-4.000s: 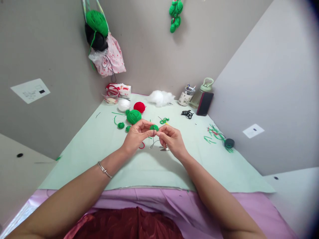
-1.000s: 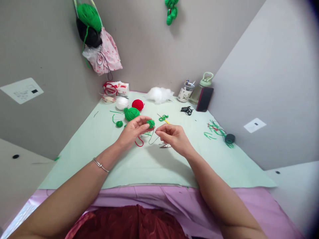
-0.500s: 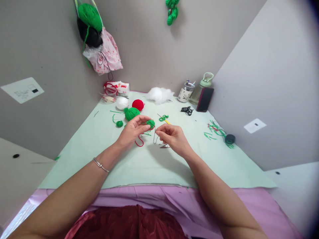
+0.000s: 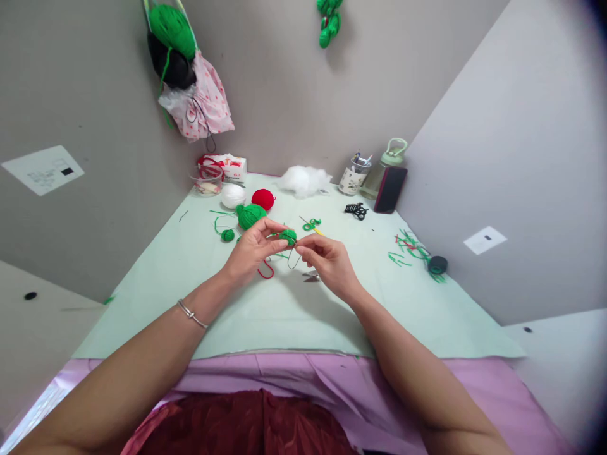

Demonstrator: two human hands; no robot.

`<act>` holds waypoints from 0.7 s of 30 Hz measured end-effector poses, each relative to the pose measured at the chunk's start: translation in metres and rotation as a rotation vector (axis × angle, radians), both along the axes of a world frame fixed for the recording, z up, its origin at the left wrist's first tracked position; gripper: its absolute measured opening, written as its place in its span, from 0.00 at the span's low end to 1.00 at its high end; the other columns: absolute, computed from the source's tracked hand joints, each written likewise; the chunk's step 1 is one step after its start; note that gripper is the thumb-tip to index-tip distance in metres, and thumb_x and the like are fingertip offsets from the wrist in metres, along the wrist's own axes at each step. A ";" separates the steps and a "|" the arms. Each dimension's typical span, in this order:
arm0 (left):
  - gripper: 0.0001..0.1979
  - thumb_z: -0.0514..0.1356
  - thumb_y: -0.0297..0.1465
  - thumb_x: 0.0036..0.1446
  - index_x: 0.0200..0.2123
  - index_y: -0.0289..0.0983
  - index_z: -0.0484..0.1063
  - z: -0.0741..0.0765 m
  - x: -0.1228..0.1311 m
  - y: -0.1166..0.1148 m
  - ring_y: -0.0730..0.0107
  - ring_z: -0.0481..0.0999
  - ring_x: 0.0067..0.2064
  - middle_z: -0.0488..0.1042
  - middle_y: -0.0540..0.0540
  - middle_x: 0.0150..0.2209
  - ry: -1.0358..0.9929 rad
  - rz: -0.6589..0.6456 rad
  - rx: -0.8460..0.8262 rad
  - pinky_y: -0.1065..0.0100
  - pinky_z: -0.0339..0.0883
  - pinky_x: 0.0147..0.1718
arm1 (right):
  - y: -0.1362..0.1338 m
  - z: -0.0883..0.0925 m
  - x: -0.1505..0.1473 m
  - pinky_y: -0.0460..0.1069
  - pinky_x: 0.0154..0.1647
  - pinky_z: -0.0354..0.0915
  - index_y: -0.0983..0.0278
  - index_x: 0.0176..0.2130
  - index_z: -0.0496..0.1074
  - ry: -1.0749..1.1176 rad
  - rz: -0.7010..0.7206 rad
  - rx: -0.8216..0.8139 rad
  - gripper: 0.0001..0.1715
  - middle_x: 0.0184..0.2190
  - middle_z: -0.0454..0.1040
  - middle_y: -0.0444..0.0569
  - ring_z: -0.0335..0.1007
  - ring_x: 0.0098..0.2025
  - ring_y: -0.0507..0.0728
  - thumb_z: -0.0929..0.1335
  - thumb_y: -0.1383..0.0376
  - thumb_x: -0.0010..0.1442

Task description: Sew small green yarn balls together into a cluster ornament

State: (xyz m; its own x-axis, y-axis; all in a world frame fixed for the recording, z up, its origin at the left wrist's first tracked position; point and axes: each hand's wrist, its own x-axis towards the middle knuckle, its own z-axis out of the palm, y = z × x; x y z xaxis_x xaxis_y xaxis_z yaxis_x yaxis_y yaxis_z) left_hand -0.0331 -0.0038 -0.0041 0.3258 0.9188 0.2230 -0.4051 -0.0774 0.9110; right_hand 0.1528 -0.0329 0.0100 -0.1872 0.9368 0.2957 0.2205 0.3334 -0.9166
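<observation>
My left hand point(image 4: 258, 243) pinches a small green crocheted ball point(image 4: 288, 237) between thumb and fingers, above the table. Close against its right side, my right hand point(image 4: 327, 256) is closed in a pinch at a dark thread point(image 4: 291, 260), which hangs in a loop beneath the ball. Whether a needle sits in the right fingertips is too small to make out. Under the hands lie a loop of red yarn point(image 4: 266, 270) and small scissors point(image 4: 312, 277), partly hidden by my right hand. A second small green ball point(image 4: 227, 235) rests to the left.
Behind my hands are balls of green yarn point(image 4: 251, 216), red yarn point(image 4: 263, 199) and white yarn point(image 4: 232, 196). White stuffing point(image 4: 305, 181), a pen cup point(image 4: 353, 177), a bottle point(image 4: 374, 180) and a phone point(image 4: 391, 189) stand farther back. A black tape roll point(image 4: 437, 265) lies right, beside yarn scraps point(image 4: 408, 243).
My right hand has come in closer to the green ball. The hanging thread loop has shifted slightly left, and the ball has turned a little in my left fingers.
</observation>
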 end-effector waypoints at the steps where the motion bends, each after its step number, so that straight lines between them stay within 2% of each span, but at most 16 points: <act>1: 0.14 0.71 0.31 0.51 0.39 0.37 0.72 0.000 0.000 0.000 0.68 0.78 0.44 0.77 0.47 0.41 -0.010 -0.016 -0.016 0.62 0.72 0.48 | 0.000 0.000 0.001 0.47 0.29 0.63 0.63 0.34 0.76 -0.025 -0.005 0.052 0.08 0.26 0.71 0.45 0.65 0.28 0.51 0.70 0.61 0.60; 4: 0.13 0.71 0.31 0.51 0.39 0.36 0.73 0.002 0.000 -0.002 0.69 0.77 0.44 0.77 0.48 0.40 -0.038 -0.039 -0.051 0.60 0.72 0.50 | 0.001 -0.001 0.002 0.48 0.31 0.63 0.63 0.34 0.76 -0.098 -0.013 0.186 0.06 0.29 0.73 0.46 0.65 0.29 0.52 0.69 0.64 0.62; 10: 0.13 0.71 0.31 0.51 0.40 0.37 0.75 0.002 -0.001 -0.002 0.70 0.77 0.43 0.77 0.49 0.38 -0.047 -0.047 -0.067 0.61 0.72 0.50 | 0.001 -0.002 0.005 0.49 0.34 0.62 0.61 0.36 0.77 -0.212 -0.030 0.334 0.07 0.30 0.75 0.46 0.65 0.30 0.53 0.68 0.66 0.65; 21: 0.13 0.70 0.33 0.53 0.41 0.37 0.75 0.003 -0.002 -0.002 0.69 0.76 0.42 0.75 0.49 0.37 -0.037 -0.027 -0.077 0.58 0.72 0.52 | -0.003 0.006 0.006 0.48 0.30 0.58 0.62 0.40 0.79 -0.250 -0.003 0.289 0.10 0.27 0.71 0.45 0.61 0.28 0.51 0.67 0.65 0.65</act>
